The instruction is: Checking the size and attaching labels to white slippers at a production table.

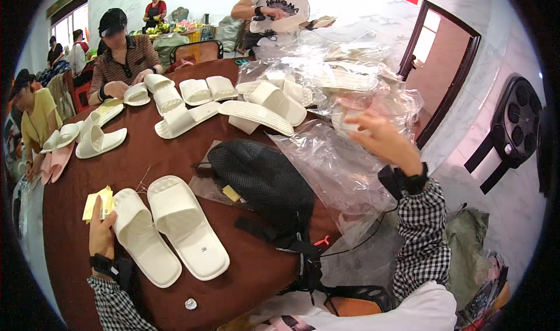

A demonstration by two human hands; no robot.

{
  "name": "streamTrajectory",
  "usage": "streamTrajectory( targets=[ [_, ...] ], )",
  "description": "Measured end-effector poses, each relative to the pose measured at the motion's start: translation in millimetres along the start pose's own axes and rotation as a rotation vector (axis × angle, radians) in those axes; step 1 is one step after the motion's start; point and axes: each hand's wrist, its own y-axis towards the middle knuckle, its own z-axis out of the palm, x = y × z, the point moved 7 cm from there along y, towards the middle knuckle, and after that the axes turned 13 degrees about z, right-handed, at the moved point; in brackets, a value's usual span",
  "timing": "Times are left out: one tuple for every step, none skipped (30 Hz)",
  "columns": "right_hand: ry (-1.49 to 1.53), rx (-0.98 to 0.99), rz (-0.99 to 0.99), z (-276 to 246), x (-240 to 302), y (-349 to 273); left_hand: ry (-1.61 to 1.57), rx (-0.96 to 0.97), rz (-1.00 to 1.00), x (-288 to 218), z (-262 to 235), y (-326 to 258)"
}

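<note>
- You're in a small packing workshop: white slippers [175, 229] crowd the round brown table [251, 272].
- Clear plastic bags [344, 97] pile up; other workers [122, 54] sit around sorting.

A round dark-brown table [76, 173] stood in a bright room with pale marbled walls [361, 16], a dark-framed doorway [443, 68] at the right, a daylit window [70, 22] far left, and a black fan [513, 127] on the pale floor.

Brown round table [256, 272]; white slippers [169, 229]; black mesh bag [265, 182].
</note>
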Motion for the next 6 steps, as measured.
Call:
streamTrajectory(
  targets=[
    [-0.13, 0.045, 0.013, 18.4, -27.8, 1.9, -0.002, 0.003, -0.001, 1.6, 4.1, 1.2],
    [-0.135, 0.038, 0.022, 34.0, -55.7, 5.6, -0.001, 0.006, -0.002, 1.9, 8.7, 3.1],
    [-0.092, 0.139, 0.072, 59.2, -84.4, 11.4, -0.006, 0.004, -0.026, -0.9, 14.7, 1.1],
    [-0.046, 0.241, 0.118, 79.1, -99.6, 13.7, -0.003, 0.005, -0.02, -1.2, 12.6, 2.3],
    [-0.082, 0.288, 0.177, 92.4, -104.8, 13.7, -0.006, 0.023, -0.005, 2.4, 4.7, 3.8],
    [-0.119, 0.336, 0.234, 104.5, -105.1, 12.8, -0.009, 0.04, 0.01, 7.1, -1.6, 5.7]
  ],
)
